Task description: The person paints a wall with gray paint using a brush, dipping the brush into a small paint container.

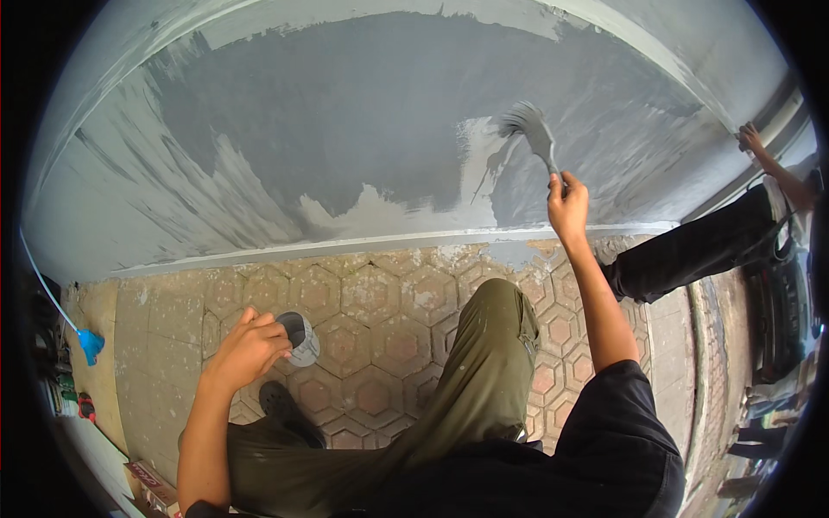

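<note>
Paintbrush, grey with splayed bristles, presses against the wall at the edge of the dark grey painted patch, its handle clenched in the right hand. Left hand wraps around a small grey paint cup, held above the hexagonal paving.

Soft, even daylight, no hard shadows; wet paint gleams faintly, and fisheye bends the dark-rimmed edges, sharp at centre.
</note>
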The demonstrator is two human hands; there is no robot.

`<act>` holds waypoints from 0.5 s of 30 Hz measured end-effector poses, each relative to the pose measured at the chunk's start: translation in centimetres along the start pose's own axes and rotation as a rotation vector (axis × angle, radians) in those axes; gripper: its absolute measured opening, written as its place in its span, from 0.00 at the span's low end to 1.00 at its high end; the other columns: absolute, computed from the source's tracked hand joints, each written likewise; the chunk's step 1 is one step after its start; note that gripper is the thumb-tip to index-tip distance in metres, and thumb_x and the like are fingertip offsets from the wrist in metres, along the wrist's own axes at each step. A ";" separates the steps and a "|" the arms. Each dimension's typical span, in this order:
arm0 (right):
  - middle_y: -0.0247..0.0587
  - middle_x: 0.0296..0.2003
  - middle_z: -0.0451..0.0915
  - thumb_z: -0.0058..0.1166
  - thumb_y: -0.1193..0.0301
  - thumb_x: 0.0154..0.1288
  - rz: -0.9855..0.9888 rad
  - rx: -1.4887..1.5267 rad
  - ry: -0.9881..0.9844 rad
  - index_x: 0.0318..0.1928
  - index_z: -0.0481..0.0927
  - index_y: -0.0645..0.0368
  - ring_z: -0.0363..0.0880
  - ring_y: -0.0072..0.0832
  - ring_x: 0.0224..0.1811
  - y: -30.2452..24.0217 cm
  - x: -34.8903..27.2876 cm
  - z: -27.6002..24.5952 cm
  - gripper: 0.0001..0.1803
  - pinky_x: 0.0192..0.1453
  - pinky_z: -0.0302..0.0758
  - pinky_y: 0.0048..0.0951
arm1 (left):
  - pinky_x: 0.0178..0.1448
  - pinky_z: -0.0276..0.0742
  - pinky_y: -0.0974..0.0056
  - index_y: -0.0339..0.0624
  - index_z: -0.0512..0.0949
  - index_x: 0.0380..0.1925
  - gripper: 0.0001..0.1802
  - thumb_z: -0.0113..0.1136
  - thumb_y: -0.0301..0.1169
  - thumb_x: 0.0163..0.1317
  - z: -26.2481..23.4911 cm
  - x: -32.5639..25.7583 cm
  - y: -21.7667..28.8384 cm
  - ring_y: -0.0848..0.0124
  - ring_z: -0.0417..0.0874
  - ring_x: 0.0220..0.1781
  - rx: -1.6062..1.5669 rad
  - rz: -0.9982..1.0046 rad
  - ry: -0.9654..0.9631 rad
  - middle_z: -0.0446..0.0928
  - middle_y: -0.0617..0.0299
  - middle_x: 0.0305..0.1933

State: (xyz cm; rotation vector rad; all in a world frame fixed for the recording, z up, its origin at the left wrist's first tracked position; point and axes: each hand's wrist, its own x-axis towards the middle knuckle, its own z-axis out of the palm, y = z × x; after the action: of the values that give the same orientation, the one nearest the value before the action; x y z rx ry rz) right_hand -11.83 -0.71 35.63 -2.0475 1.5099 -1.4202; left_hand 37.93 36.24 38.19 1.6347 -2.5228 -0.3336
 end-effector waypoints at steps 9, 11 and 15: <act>0.42 0.15 0.72 0.59 0.68 0.78 -0.073 -0.083 -0.162 0.31 0.83 0.71 0.64 0.22 0.16 1.3 -0.8 0.6 0.18 0.22 0.59 0.37 | 0.58 0.67 0.60 0.49 0.89 0.31 0.01 0.72 0.31 0.59 0.3 0.3 -0.3 0.68 0.77 0.46 0.022 0.019 -0.036 0.82 0.70 0.36; 0.35 0.16 0.72 0.60 0.65 0.79 0.043 -0.011 0.129 0.31 0.81 0.69 0.64 0.19 0.18 1.5 -1.0 0.7 0.20 0.24 0.60 0.32 | 0.58 0.67 0.60 0.49 0.89 0.31 0.02 0.72 0.31 0.59 0.6 0.2 -0.3 0.68 0.77 0.45 0.024 0.012 -0.044 0.82 0.71 0.36; 0.35 0.15 0.69 0.59 0.65 0.79 -0.032 -0.108 -0.089 0.31 0.81 0.69 0.63 0.20 0.18 2.2 -1.4 0.9 0.20 0.24 0.58 0.34 | 0.57 0.66 0.60 0.49 0.89 0.31 0.02 0.72 0.31 0.59 0.6 0.3 -0.5 0.68 0.77 0.45 0.008 0.027 -0.026 0.81 0.70 0.35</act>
State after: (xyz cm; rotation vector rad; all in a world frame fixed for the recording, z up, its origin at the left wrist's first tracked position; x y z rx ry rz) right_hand -12.48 -0.88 32.97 -2.1763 1.5553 -1.2661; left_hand 38.12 35.89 37.45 1.6085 -2.5658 -0.3442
